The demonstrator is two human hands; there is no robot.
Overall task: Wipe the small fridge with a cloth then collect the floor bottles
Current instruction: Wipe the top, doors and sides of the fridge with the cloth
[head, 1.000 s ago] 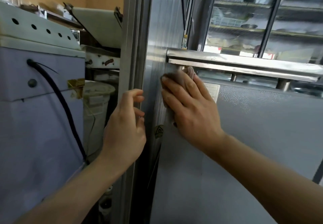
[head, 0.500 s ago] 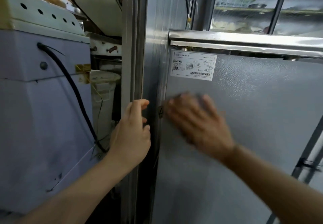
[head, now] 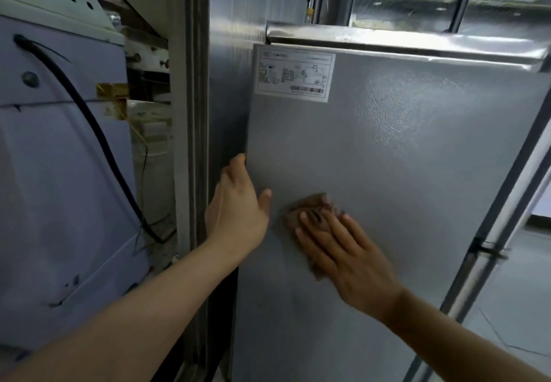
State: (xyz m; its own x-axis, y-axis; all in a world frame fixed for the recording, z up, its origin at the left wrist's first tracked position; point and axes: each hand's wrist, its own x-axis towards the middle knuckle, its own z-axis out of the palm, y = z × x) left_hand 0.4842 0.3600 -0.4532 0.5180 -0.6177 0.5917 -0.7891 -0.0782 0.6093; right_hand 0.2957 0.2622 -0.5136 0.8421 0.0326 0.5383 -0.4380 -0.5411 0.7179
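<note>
The right hand [head: 343,250] lies flat against the grey side panel of the small fridge [head: 402,187], fingers straight and slightly spread, pressing a brown cloth [head: 307,205] onto the panel. The cloth sits under the fingers and palm; its bunched upper edge projects just beyond the fingertips, and a narrow strip of it shows below the heel of the hand on the thumb side. No finger curls round the cloth: it is held only by flat pressure against the panel. The left hand [head: 238,202] is just beside the right hand, on its thumb side, and apart from the cloth. It grasps the fridge's left vertical edge: the thumb rests on the panel face, pointing toward the cloth, while the fingers wrap round the edge and out of sight into the gap next to a metal upright [head: 190,143]. Above both hands, well apart from the cloth, a white rating label [head: 293,76] with a barcode is stuck near the panel's upper left corner, under a stainless steel ledge [head: 402,40]. Beyond the left hand stands a pale blue machine housing [head: 59,173] with a black cable [head: 98,143] running down its face.
</note>
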